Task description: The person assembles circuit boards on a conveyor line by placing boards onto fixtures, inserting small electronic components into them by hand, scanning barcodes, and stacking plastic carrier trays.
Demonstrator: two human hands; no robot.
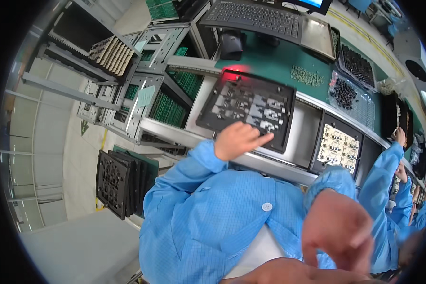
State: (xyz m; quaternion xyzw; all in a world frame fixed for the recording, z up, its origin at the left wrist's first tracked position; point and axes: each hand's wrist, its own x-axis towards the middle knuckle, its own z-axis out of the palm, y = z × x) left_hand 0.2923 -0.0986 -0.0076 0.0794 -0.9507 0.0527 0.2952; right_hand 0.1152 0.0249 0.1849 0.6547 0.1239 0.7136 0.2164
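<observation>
The left hand (pixel 239 138) sits just left of the frame's centre, its blue sleeve (pixel 194 165) rising from below. Its fingers are curled with the index finger stretched out, and the fingertip (pixel 269 137) touches the lower edge of a black fixture tray (pixel 246 108); the hand clamps nothing. The tray lies tilted on a pale conveyor bed (pixel 303 137), with white parts showing in its cut-outs and a red glow at its upper left corner.

The right hand (pixel 338 232) fills the lower right of the frame, very close to the camera and blurred (whether its fingers are apart or pinched on something I cannot tell).

To the right of the tray, on the same line, rests a second black carrier holding a pale circuit panel (pixel 338 147). Above it, on the green mat (pixel 279 57), lie clear trays of small black components (pixel 348 92). A keyboard (pixel 255 18) sits at the top centre. Racks of green boards (pixel 168 106) stand at the upper left, and a stack of black trays (pixel 116 182) leans at the lower left. Another person's blue-sleeved arm (pixel 386 163) reaches in at the right edge.
</observation>
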